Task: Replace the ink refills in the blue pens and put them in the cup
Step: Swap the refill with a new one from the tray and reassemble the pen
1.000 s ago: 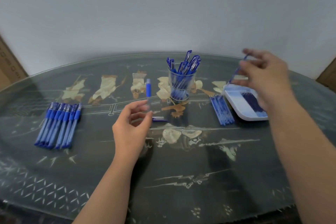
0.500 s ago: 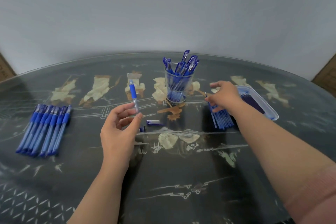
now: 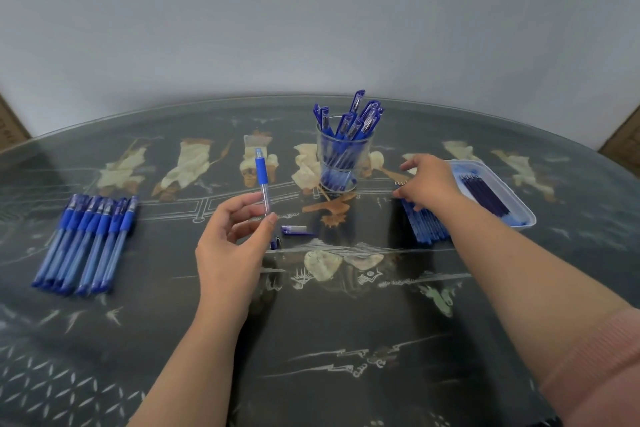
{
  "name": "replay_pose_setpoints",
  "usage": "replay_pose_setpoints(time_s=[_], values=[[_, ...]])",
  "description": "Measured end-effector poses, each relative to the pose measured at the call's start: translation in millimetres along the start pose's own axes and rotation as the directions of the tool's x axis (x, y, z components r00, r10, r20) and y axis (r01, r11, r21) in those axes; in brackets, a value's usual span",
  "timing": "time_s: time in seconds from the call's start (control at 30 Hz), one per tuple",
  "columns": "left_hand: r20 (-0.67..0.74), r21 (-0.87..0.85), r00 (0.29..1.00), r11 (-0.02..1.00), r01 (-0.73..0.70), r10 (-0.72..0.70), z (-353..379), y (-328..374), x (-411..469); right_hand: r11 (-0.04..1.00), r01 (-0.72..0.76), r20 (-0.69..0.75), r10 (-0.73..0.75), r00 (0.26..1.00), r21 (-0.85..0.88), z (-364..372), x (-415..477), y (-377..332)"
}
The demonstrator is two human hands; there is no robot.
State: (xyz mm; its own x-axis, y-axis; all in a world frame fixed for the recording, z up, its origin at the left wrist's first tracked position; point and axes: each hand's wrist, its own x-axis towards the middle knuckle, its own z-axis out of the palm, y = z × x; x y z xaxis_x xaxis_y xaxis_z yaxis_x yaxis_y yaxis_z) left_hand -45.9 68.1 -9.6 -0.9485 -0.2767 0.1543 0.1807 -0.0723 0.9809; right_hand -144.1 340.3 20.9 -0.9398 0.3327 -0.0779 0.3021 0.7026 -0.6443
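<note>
My left hand [image 3: 235,246] pinches an upright pen barrel [image 3: 262,180] with a blue grip, held above the table's middle. My right hand [image 3: 431,182] rests over the far end of a row of blue refills [image 3: 427,224], fingers curled onto their tips; whether it grips one I cannot tell. A clear cup [image 3: 343,163] holding several blue pens stands between the hands, further back. A pen cap [image 3: 294,229] and a small tip piece [image 3: 275,242] lie on the table just right of my left hand.
Several blue pens [image 3: 86,239] lie in a row at the left. A white tray [image 3: 519,210] with dark refills sits at the right, beside my right hand. The dark glass-topped table [image 3: 346,340] has painted figures; cardboard boxes stand at both far corners.
My right hand dropped from above the tray, where it held a refill, down onto the row of refills. My left hand with the barrel shifted slightly left.
</note>
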Motion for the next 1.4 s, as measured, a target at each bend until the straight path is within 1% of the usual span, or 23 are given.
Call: replay_pose_setpoints(time_s=[0.17, 0.4, 0.47, 0.53, 0.6, 0.67, 0.73, 0.77, 0.83, 0.93, 1.13, 1.27, 1.4], values=[[0.002, 0.008, 1.000, 1.000, 0.010, -0.010, 0, 0, 0, 1.000, 0.022, -0.022, -0.023, 0.999, -0.023, 1, -1, 3], [0.008, 0.020, 1.000, 1.000, 0.016, -0.017, -1, 1, 0, 0.999, 0.046, -0.049, -0.047, 0.998, -0.007, 0, -3, 2], [0.011, 0.026, 1.000, 1.000, 0.014, -0.014, -1, 1, -1, 0.998, 0.046, -0.071, -0.044, 0.997, 0.034, -4, -5, 1], [0.015, 0.022, 1.000, 1.000, 0.016, -0.017, -1, 1, -1, 0.992, 0.039, -0.118, -0.024, 0.993, 0.122, -11, -8, 4], [0.017, 0.012, 1.000, 1.000, 0.017, -0.017, -1, 2, -2, 0.975, 0.012, -0.185, 0.030, 0.982, 0.222, -24, -9, 13], [0.019, 0.009, 1.000, 1.000, 0.011, -0.012, -1, 2, -3, 0.940, -0.059, -0.219, 0.139, 0.966, 0.335, -42, -7, 27], [0.023, 0.010, 1.000, 1.000, 0.009, -0.009, 0, 2, -3, 0.893, -0.161, -0.175, 0.253, 0.952, 0.420, -62, -4, 44], [0.027, 0.014, 1.000, 1.000, 0.007, -0.007, 0, 2, -3, 0.878, -0.211, -0.140, 0.296, 0.945, 0.431, -71, -3, 50], [0.031, 0.023, 1.000, 1.000, 0.003, -0.003, 0, 2, -4, 0.885, -0.286, -0.097, 0.342, 0.935, 0.366, -82, -1, 60], [0.037, 0.036, 0.999, 0.999, -0.001, 0.000, 0, 2, -4, 0.915, -0.322, -0.088, 0.352, 0.932, 0.242, -84, 3, 69], [0.048, 0.030, 0.999, 0.999, -0.019, 0.018, 0, 1, -4, 0.953, -0.291, -0.111, 0.299, 0.948, 0.083, -70, 15, 74], [0.056, 0.025, 0.998, 0.999, -0.029, 0.027, 1, 0, -4, 0.974, -0.222, -0.243, 0.203, 0.949, -0.053, -65, 17, 72], [0.065, 0.029, 0.998, 0.999, -0.030, 0.028, 0, -1, -4, 0.962, -0.235, -0.222, 0.201, 0.954, -0.142, -64, 14, 73]])
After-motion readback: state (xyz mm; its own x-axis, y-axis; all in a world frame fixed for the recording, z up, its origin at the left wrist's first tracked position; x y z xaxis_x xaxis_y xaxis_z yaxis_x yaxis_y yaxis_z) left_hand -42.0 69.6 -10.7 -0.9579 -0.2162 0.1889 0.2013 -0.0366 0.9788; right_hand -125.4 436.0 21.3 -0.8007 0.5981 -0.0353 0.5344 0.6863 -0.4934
